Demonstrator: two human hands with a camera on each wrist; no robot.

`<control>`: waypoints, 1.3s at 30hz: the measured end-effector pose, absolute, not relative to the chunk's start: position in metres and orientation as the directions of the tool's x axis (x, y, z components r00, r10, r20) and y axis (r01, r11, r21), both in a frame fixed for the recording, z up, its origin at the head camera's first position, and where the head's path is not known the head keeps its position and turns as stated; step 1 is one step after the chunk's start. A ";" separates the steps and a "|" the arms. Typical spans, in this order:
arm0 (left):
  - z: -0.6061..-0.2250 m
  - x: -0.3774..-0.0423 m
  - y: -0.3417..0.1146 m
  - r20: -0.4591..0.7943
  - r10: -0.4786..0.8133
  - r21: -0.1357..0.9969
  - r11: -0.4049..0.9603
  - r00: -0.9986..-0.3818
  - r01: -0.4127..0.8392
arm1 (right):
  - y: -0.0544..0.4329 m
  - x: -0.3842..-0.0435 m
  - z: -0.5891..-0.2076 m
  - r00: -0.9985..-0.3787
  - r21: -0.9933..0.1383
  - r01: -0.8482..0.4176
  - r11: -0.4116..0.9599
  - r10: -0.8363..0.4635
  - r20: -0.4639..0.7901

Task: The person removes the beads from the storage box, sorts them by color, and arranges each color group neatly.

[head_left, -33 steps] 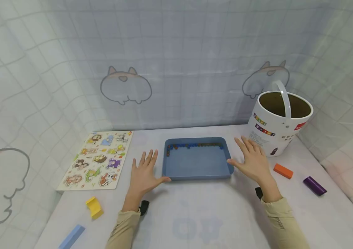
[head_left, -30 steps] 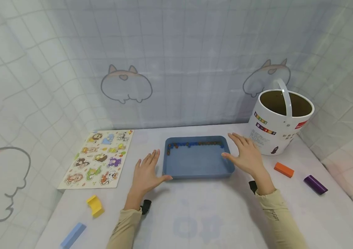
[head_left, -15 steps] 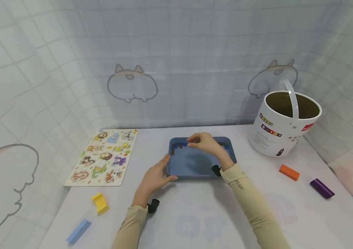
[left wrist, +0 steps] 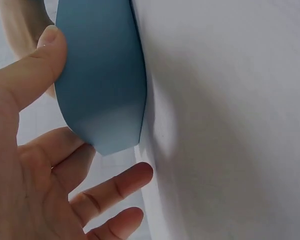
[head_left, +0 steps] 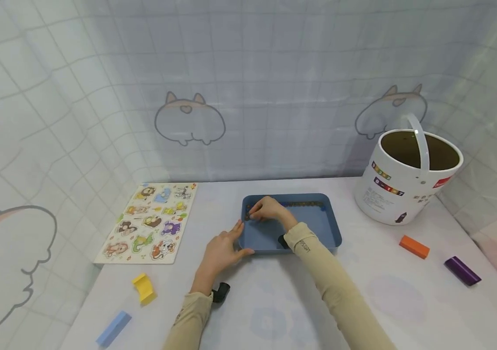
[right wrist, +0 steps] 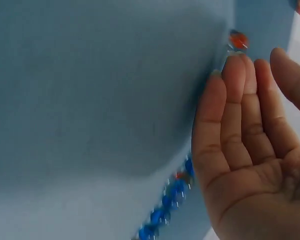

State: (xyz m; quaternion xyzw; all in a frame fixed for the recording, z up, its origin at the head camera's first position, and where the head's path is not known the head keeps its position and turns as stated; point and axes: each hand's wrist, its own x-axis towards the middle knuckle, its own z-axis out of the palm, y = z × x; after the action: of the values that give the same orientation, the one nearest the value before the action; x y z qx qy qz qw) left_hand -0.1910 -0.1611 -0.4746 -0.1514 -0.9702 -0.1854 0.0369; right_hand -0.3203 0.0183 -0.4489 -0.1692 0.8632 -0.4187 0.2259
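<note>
A shallow blue tray (head_left: 294, 250) lies on the table. My left hand (head_left: 222, 253) grips its near left corner, the thumb at the front and the fingers along the left side. In the left wrist view, thumb and fingers touch the tray's outer wall (left wrist: 100, 75). My right hand (head_left: 270, 210) reaches into the tray's far left part. In the right wrist view its fingers (right wrist: 232, 115) lie together, slightly bent, against the wall, the thumb apart. An orange bead (right wrist: 238, 40) shows just past the fingertips. Small blue and orange beads (right wrist: 160, 215) run along the tray's edge.
An animal puzzle board (head_left: 148, 223) lies at the left. Nearer are a yellow curved block (head_left: 144, 289) and a light blue block (head_left: 114, 329). A white bucket (head_left: 406, 194) stands at the back right, with an orange block (head_left: 414, 246) and a purple block (head_left: 462, 271) before it.
My right hand has moved left from beside the tray's right end, across it, to the far left corner inside. My left hand has moved right onto the tray's near left corner.
</note>
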 end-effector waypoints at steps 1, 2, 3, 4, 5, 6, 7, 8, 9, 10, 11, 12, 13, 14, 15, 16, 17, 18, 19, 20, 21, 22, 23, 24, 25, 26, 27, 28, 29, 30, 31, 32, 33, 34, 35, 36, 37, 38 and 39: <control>-0.475 -0.191 -0.161 0.128 0.282 0.346 0.886 -0.951 0.309 | 0.015 -0.320 -0.450 -0.847 -0.792 -0.101 0.602 -0.471 -0.249; -0.475 -0.192 -0.161 0.126 0.285 0.346 0.885 -0.950 0.311 | 0.011 -0.320 -0.452 -0.853 -0.785 -0.098 0.611 -0.459 -0.250; -0.476 -0.192 -0.161 0.124 0.292 0.349 0.882 -0.948 0.317 | 0.007 -0.321 -0.453 -0.859 -0.778 -0.097 0.620 -0.447 -0.249; -0.476 -0.193 -0.161 0.115 0.299 0.359 0.877 -0.947 0.321 | 0.004 -0.321 -0.454 -0.867 -0.772 -0.094 0.629 -0.433 -0.247; -0.477 -0.194 -0.162 0.104 0.306 0.368 0.872 -0.946 0.323 | 0.001 -0.321 -0.455 -0.874 -0.762 -0.097 0.640 -0.421 -0.242; -0.478 -0.195 -0.162 0.091 0.313 0.376 0.868 -0.945 0.324 | -0.001 -0.321 -0.455 -0.877 -0.753 -0.102 0.650 -0.416 -0.240; -0.477 -0.196 -0.162 0.078 0.319 0.385 0.865 -0.945 0.323 | -0.003 -0.321 -0.454 -0.881 -0.746 -0.103 0.658 -0.409 -0.239; -0.477 -0.197 -0.161 0.067 0.325 0.395 0.859 -0.943 0.324 | -0.005 -0.322 -0.454 -0.884 -0.732 -0.110 0.673 -0.403 -0.238; -0.477 -0.198 -0.161 0.057 0.330 0.407 0.854 -0.942 0.324 | -0.007 -0.322 -0.453 -0.887 -0.714 -0.116 0.691 -0.396 -0.238; -0.476 -0.198 -0.160 0.048 0.333 0.418 0.849 -0.942 0.322 | -0.007 -0.320 -0.452 -0.889 -0.694 -0.123 0.709 -0.389 -0.240; -0.475 -0.199 -0.160 0.043 0.335 0.425 0.847 -0.941 0.320 | -0.008 -0.319 -0.450 -0.888 -0.672 -0.133 0.728 -0.389 -0.246; -0.474 -0.199 -0.159 0.038 0.336 0.429 0.845 -0.941 0.320 | -0.008 -0.318 -0.449 -0.883 -0.652 -0.142 0.744 -0.393 -0.256; -0.473 -0.199 -0.159 0.037 0.336 0.434 0.843 -0.941 0.318 | -0.009 -0.317 -0.448 -0.876 -0.630 -0.160 0.760 -0.403 -0.263; -0.472 -0.199 -0.159 0.035 0.335 0.434 0.843 -0.941 0.317 | -0.010 -0.316 -0.447 -0.866 -0.606 -0.183 0.774 -0.419 -0.273; -0.472 -0.200 -0.159 0.035 0.335 0.433 0.844 -0.941 0.317 | -0.011 -0.315 -0.446 -0.856 -0.592 -0.201 0.780 -0.434 -0.281; -0.471 -0.200 -0.159 0.034 0.335 0.431 0.845 -0.942 0.316 | -0.012 -0.314 -0.445 -0.845 -0.584 -0.219 0.782 -0.452 -0.287; -0.471 -0.200 -0.159 0.033 0.334 0.427 0.847 -0.942 0.316 | -0.013 -0.313 -0.444 -0.835 -0.582 -0.233 0.779 -0.467 -0.292; -0.471 -0.200 -0.159 0.030 0.333 0.424 0.850 -0.942 0.314 | -0.013 -0.313 -0.444 -0.828 -0.583 -0.243 0.776 -0.479 -0.293; -0.471 -0.200 -0.159 0.032 0.331 0.426 0.849 -0.943 0.312 | -0.014 -0.312 -0.443 -0.821 -0.580 -0.255 0.773 -0.490 -0.292; -0.471 -0.200 -0.160 0.033 0.330 0.427 0.849 -0.943 0.312 | -0.013 -0.312 -0.443 -0.817 -0.585 -0.257 0.769 -0.497 -0.293; -0.471 -0.200 -0.160 0.034 0.330 0.428 0.848 -0.943 0.313 | -0.013 -0.313 -0.442 -0.814 -0.588 -0.260 0.766 -0.501 -0.293; -0.471 -0.200 -0.160 0.032 0.328 0.430 0.848 -0.944 0.310 | -0.011 -0.312 -0.442 -0.810 -0.594 -0.262 0.761 -0.508 -0.292; -0.471 -0.200 -0.160 0.032 0.327 0.429 0.849 -0.944 0.309 | -0.009 -0.312 -0.441 -0.805 -0.605 -0.261 0.752 -0.515 -0.293; -0.471 -0.199 -0.160 0.033 0.326 0.429 0.849 -0.945 0.308 | -0.006 -0.312 -0.439 -0.802 -0.620 -0.260 0.740 -0.523 -0.288; -0.471 -0.199 -0.160 0.035 0.325 0.431 0.848 -0.945 0.307 | -0.003 -0.311 -0.437 -0.801 -0.636 -0.259 0.727 -0.529 -0.279; -0.471 -0.199 -0.160 0.039 0.324 0.434 0.847 -0.945 0.308 | 0.002 -0.310 -0.434 -0.803 -0.658 -0.251 0.710 -0.533 -0.268; -0.471 -0.199 -0.160 0.042 0.324 0.433 0.847 -0.945 0.309 | 0.006 -0.309 -0.431 -0.806 -0.676 -0.247 0.694 -0.535 -0.253; -0.471 -0.200 -0.159 0.047 0.324 0.434 0.845 -0.945 0.311 | 0.011 -0.307 -0.428 -0.812 -0.700 -0.238 0.674 -0.533 -0.237; -0.472 -0.200 -0.159 0.053 0.326 0.430 0.845 -0.944 0.317 | 0.016 -0.305 -0.425 -0.819 -0.722 -0.225 0.654 -0.529 -0.224; -0.472 -0.201 -0.159 0.058 0.328 0.432 0.843 -0.943 0.320 | 0.022 -0.302 -0.422 -0.826 -0.742 -0.217 0.635 -0.525 -0.207; -0.472 -0.201 -0.159 0.061 0.330 0.434 0.841 -0.942 0.323 | 0.027 -0.298 -0.419 -0.830 -0.758 -0.210 0.617 -0.522 -0.195; -0.473 -0.202 -0.159 0.057 0.331 0.436 0.841 -0.942 0.321 | 0.032 -0.293 -0.416 -0.833 -0.776 -0.201 0.597 -0.521 -0.185; -0.473 -0.202 -0.159 0.050 0.332 0.433 0.843 -0.942 0.320 | 0.036 -0.287 -0.415 -0.836 -0.791 -0.199 0.579 -0.522 -0.171; -0.474 -0.202 -0.159 0.040 0.332 0.436 0.843 -0.943 0.315 | 0.040 -0.281 -0.413 -0.836 -0.808 -0.196 0.555 -0.526 -0.158; -0.474 -0.203 -0.159 0.035 0.334 0.440 0.841 -0.942 0.315 | 0.044 -0.273 -0.412 -0.835 -0.823 -0.196 0.534 -0.531 -0.145; -0.474 -0.202 -0.160 0.027 0.331 0.448 0.839 -0.943 0.308 | 0.047 -0.265 -0.412 -0.833 -0.838 -0.199 0.508 -0.539 -0.129; -0.474 -0.203 -0.160 0.018 0.328 0.452 0.840 -0.945 0.300 | 0.049 -0.257 -0.413 -0.829 -0.850 -0.206 0.484 -0.547 -0.110; -0.474 -0.202 -0.161 0.008 0.322 0.453 0.843 -0.947 0.291 | 0.050 -0.249 -0.413 -0.825 -0.862 -0.211 0.462 -0.556 -0.096; -0.475 -0.202 -0.162 0.008 0.318 0.452 0.845 -0.948 0.287 | 0.050 -0.240 -0.415 -0.817 -0.871 -0.223 0.437 -0.572 -0.078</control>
State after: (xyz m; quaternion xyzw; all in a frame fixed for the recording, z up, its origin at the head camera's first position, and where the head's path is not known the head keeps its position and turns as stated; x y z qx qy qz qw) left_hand -0.2024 -0.1617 -0.4746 -0.1578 -0.9598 -0.2297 -0.0338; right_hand -0.2402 0.0498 -0.4148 -0.2400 0.8273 -0.4731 0.1845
